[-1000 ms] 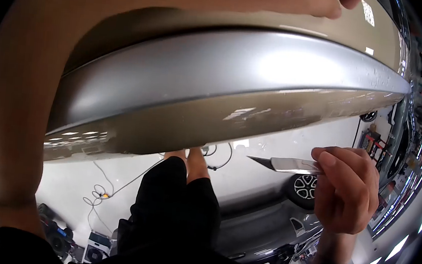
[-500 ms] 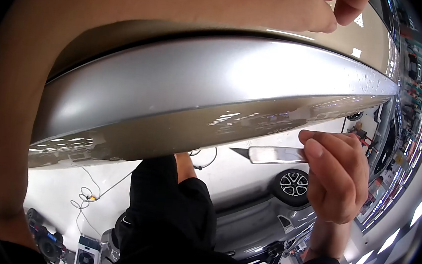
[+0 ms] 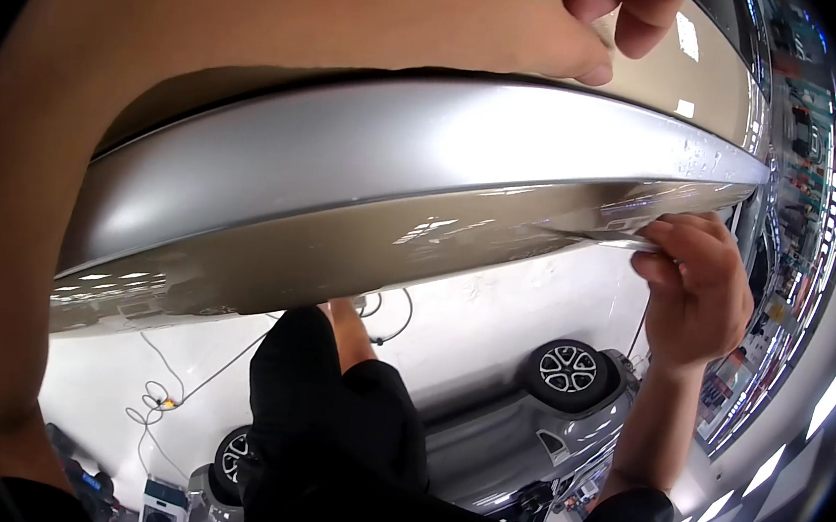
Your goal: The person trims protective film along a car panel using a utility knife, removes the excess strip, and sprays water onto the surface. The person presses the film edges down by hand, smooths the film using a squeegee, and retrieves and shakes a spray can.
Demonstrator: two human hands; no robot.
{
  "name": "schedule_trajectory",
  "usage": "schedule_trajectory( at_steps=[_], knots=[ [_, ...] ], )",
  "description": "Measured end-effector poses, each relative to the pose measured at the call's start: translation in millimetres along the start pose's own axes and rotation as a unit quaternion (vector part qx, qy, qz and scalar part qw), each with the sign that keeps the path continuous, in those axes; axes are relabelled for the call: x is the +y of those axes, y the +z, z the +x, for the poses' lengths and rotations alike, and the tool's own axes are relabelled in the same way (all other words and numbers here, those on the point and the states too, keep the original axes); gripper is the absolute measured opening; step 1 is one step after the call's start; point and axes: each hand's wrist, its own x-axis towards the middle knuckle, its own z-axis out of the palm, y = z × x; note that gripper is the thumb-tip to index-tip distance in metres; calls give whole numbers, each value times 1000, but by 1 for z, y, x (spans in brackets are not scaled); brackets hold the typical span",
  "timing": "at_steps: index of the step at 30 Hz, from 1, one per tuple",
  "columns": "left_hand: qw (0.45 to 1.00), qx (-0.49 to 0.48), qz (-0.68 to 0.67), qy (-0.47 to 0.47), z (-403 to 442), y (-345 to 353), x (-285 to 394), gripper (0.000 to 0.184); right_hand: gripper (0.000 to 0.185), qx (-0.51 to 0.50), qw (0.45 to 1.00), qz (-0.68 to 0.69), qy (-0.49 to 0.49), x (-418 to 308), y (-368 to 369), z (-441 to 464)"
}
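Note:
My right hand (image 3: pixel 699 286) is closed on a slim craft knife (image 3: pixel 617 240) with a silver handle, seen nearly edge-on. The knife points left, and its thin tip overlaps the glossy beige-gold lower car panel (image 3: pixel 360 246); I cannot tell whether it touches. Above that panel runs a curved silver band (image 3: pixel 428 148), with droplets or bubbles near its right end. My left arm reaches across the top. My left hand (image 3: pixel 602 29) is over the upper beige panel (image 3: pixel 658 78), its fingers loosely bent and apart, with nothing seen in them.
Below, a grey car (image 3: pixel 492 437) with a black-and-silver wheel (image 3: pixel 567 372) stands on the white floor (image 3: pixel 474 306). A thin cable (image 3: pixel 162 403) lies looped at lower left, near a white boxy device (image 3: pixel 164 509). Stocked shelves (image 3: pixel 799 225) line the right side.
My right hand has lifted the craft knife up to the lower panel's edge and turned it from flat-on to nearly edge-on. My left hand has shifted slightly left and down.

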Motion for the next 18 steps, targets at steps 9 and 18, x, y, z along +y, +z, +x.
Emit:
schedule_trajectory(
  at_steps=[9, 18],
  knots=[
    [1000, -1, 9, 6, 21, 16, -1, 19, 31, -26, 995, -14, -94, 23, -2, 15],
    [1000, 1, 10, 16, 52, 13, -8, 20, 26, -39, 994, -21, -103, 21, -2, 17]
  ],
)
